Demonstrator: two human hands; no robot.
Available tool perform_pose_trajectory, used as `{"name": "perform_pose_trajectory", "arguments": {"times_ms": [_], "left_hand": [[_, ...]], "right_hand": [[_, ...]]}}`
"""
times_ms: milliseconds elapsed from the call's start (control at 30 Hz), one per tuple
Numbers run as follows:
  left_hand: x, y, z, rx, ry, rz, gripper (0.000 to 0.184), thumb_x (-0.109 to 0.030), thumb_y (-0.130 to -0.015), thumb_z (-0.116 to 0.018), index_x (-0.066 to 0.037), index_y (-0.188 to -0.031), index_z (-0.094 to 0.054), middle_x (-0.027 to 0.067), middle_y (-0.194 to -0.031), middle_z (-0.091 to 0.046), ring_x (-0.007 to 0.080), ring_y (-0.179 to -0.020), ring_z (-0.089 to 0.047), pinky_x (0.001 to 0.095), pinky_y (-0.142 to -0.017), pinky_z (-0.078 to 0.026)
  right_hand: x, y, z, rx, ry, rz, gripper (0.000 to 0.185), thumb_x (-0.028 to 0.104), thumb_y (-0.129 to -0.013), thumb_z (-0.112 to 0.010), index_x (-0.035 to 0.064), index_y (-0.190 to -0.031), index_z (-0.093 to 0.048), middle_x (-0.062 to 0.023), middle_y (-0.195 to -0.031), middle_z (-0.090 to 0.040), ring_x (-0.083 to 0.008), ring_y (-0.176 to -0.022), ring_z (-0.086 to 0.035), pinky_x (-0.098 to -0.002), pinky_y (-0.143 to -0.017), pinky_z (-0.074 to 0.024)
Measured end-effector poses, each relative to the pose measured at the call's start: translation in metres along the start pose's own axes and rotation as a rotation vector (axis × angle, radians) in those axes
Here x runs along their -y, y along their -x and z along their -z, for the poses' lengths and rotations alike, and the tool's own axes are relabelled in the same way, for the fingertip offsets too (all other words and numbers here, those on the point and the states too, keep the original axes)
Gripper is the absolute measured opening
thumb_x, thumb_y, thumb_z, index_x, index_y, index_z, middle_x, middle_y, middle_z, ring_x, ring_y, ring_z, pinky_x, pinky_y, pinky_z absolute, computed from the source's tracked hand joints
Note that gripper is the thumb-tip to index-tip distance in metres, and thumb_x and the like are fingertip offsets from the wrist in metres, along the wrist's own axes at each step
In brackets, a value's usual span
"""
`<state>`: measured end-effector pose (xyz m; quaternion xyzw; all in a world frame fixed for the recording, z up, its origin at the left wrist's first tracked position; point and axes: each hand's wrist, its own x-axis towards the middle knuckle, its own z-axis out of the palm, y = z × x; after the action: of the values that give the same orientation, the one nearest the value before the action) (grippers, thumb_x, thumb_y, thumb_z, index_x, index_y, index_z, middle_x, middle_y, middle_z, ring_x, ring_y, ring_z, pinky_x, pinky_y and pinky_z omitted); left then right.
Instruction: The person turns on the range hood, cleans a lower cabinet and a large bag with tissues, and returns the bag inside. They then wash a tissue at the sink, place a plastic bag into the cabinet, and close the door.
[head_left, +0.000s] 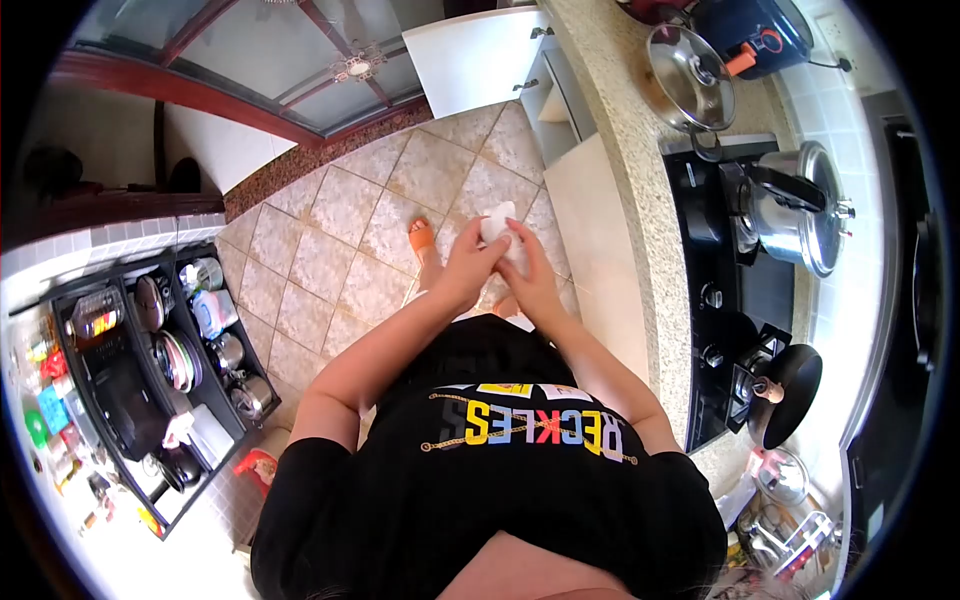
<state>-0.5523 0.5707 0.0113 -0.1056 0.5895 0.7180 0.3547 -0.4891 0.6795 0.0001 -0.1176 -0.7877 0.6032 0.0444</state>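
A small white crumpled piece (494,226), like tissue or thin cloth, is held in front of my body above the tiled floor. My left hand (472,262) grips it from the left, its fingers closed around the lower side. My right hand (528,255) pinches it from the right, with the thumb crossing close to the left hand. Both hands touch each other near the bottom of the white piece. Part of it lies hidden behind the fingers.
To the right runs a stone counter (640,250) with a gas stove, a pressure cooker (800,210), a frying pan (785,395) and a glass-lidded pot (690,80). A white cabinet door (475,65) hangs open ahead. A black rack (150,380) of dishes and pots stands left.
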Motion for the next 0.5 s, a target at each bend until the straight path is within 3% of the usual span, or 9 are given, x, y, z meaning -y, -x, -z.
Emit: {"name": "perform_pose_trajectory", "arguments": {"times_ms": [33,100,133,200,300,500], "left_hand": [[-0.004,-0.013,0.011,0.129,0.202,0.106,0.035,-0.011,-0.079,-0.060,-0.002,-0.111,-0.048,0.0065,-0.107,-0.052,0.0118,-0.097,-0.051,0.0238,-0.074,-0.045],[-0.017,-0.038,0.038,0.213,0.180,0.150,0.042,-0.013,-0.079,-0.061,-0.002,-0.117,-0.045,0.0066,-0.108,-0.052,0.0136,-0.100,-0.051,0.0259,-0.076,-0.046],[-0.025,-0.048,0.052,0.259,0.045,0.166,0.044,-0.014,-0.079,-0.062,-0.003,-0.118,-0.045,0.0061,-0.109,-0.052,0.0139,-0.100,-0.051,0.0265,-0.077,-0.046],[-0.035,-0.076,0.088,0.410,-0.231,0.072,0.049,-0.015,-0.078,-0.064,-0.003,-0.121,-0.045,0.0053,-0.109,-0.053,0.0139,-0.100,-0.052,0.0277,-0.079,-0.046],[-0.043,-0.140,0.151,0.350,-0.351,-0.046,0.052,-0.019,-0.074,-0.068,-0.004,-0.120,-0.048,0.0074,-0.104,-0.054,0.0165,-0.093,-0.053,0.0268,-0.077,-0.045],[-0.117,-0.191,0.249,0.071,-0.249,0.093,0.029,-0.018,-0.082,-0.056,-0.008,-0.109,-0.053,0.0032,-0.091,-0.058,0.0122,-0.082,-0.055,0.0250,-0.072,-0.045]], "right_hand": [[0.000,-0.013,-0.009,-0.010,0.005,-0.001,0.045,0.007,-0.078,-0.059,0.0069,-0.120,-0.043,-0.0132,-0.115,-0.049,-0.0249,-0.111,-0.044,-0.0324,-0.093,-0.0358],[0.000,-0.038,-0.028,-0.120,-0.363,-0.414,0.044,0.004,-0.077,-0.057,0.0040,-0.118,-0.042,-0.0124,-0.111,-0.051,-0.0215,-0.103,-0.049,-0.0305,-0.086,-0.0407],[-0.010,-0.051,-0.038,-0.178,-0.484,-0.443,0.041,0.000,-0.076,-0.056,0.0030,-0.114,-0.043,-0.0112,-0.104,-0.054,-0.0188,-0.091,-0.054,-0.0286,-0.077,-0.0448],[-0.027,-0.075,-0.054,-0.184,-0.605,-0.553,0.040,0.000,-0.076,-0.055,0.0036,-0.114,-0.043,-0.0113,-0.102,-0.054,-0.0195,-0.089,-0.056,-0.0295,-0.075,-0.0460],[-0.033,-0.109,-0.071,-0.252,-0.797,-0.766,0.039,-0.002,-0.077,-0.053,0.0049,-0.113,-0.043,-0.0114,-0.097,-0.056,-0.0214,-0.084,-0.059,-0.0338,-0.070,-0.0501],[-0.090,-0.122,-0.047,-0.468,-0.842,-0.821,0.036,0.003,-0.083,-0.052,0.0067,-0.116,-0.041,-0.0112,-0.106,-0.055,-0.0250,-0.090,-0.058,-0.0396,-0.075,-0.0513]]}}
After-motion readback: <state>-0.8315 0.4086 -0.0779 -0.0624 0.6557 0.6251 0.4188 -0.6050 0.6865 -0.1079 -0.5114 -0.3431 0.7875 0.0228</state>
